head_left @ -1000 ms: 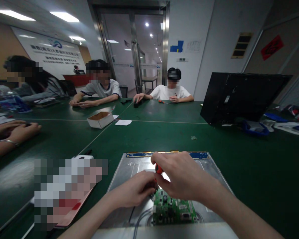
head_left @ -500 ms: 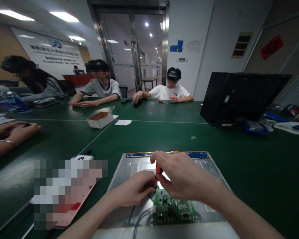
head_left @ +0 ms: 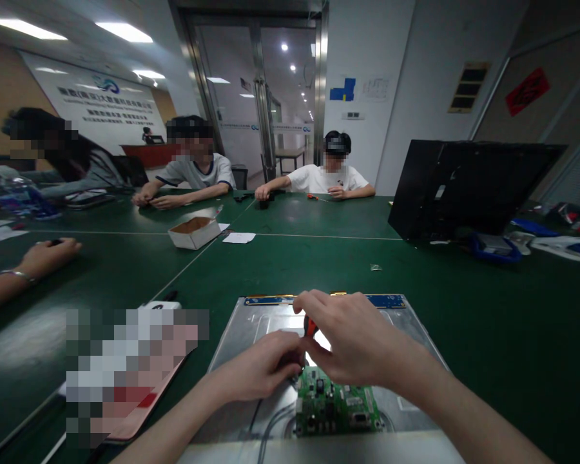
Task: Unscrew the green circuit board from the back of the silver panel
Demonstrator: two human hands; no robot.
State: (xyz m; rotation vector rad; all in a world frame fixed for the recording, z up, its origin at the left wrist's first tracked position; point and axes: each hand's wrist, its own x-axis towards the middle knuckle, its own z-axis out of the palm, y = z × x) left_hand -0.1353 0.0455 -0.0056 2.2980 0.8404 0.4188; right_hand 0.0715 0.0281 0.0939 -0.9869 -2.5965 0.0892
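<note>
My right hand (head_left: 350, 338) is closed around the orange and black handle of a screwdriver (head_left: 310, 327), held upright over the upper left corner of a green circuit board (head_left: 336, 403). Curled fingers of my left hand (head_left: 270, 364) meet right at the screwdriver's lower end; what they pinch is hidden. The screwdriver's tip is hidden too. Beneath both hands lies a flat metal panel (head_left: 236, 335) with a blue strip board (head_left: 386, 301) along its far edge. Grey cables (head_left: 268, 425) run beside the green board.
Left of the panel lies a pink and white item (head_left: 174, 361), partly blurred out. A small white box (head_left: 194, 233) and paper (head_left: 239, 238) sit farther back. A black monitor (head_left: 473, 187) stands at right. A co-worker's hand (head_left: 48, 258) rests at left; others sit across the table.
The screwdriver handle has turned slightly in my right hand; my left hand stays nearly still. One of the left co-worker's hands has mostly left view. A hand across the table shifted slightly.
</note>
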